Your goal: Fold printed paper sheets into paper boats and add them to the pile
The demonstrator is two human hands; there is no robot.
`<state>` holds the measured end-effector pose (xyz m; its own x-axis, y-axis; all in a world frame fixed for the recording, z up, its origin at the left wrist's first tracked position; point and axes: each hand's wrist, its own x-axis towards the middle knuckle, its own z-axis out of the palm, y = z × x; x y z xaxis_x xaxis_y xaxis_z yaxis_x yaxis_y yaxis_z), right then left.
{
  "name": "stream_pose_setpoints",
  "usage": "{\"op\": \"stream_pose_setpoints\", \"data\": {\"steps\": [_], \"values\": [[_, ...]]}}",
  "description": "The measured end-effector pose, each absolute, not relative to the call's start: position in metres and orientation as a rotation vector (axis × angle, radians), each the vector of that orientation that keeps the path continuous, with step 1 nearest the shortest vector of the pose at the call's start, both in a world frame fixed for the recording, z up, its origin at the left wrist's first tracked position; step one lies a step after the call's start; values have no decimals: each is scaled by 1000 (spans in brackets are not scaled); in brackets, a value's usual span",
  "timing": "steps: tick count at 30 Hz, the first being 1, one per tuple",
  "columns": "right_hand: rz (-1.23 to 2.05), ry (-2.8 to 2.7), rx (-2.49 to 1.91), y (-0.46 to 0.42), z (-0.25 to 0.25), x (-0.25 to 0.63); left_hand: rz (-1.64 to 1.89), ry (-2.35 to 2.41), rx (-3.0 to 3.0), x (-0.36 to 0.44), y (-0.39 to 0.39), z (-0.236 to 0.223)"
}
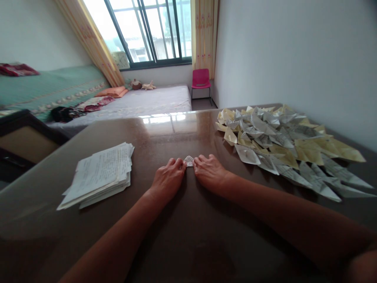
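A small folded piece of paper lies on the brown glossy table, its pointed top facing away from me. My left hand has its curled fingers closed on the paper's left side. From the right, my right hand grips the other side with bent fingers. Both hands rest low on the tabletop and cover most of the paper, so only its middle shows. Left of my hands is a stack of handwritten sheets. To the right sits a large heap of folded paper boats, white and yellowish.
A bed with toys and folded cloth stands beyond the table, beneath a window. A pink chair is by the far wall. At the left is a dark wooden chair back. The white wall borders the table's right side.
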<state>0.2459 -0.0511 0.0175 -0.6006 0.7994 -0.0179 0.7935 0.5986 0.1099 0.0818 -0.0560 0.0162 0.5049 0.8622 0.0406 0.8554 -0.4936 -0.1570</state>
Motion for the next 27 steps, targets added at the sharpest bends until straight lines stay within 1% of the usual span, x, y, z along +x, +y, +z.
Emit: {"op": "stream_pose_setpoints", "data": {"steps": [11, 15, 22, 27], "values": [[30, 2529, 1410, -63, 32, 240, 187, -1531, -2491, 78, -61, 21], [-31, 2557, 1402, -55, 35, 245, 133, -1552, -2497, 77, -60, 18], [-30, 2871, 1632, -26, 35, 268, -189, -1761, -2490, 66, -49, 11], [-41, 3263, 1329, -26, 24, 261, -229, -1752, -2553, 61, -43, 9]]}}
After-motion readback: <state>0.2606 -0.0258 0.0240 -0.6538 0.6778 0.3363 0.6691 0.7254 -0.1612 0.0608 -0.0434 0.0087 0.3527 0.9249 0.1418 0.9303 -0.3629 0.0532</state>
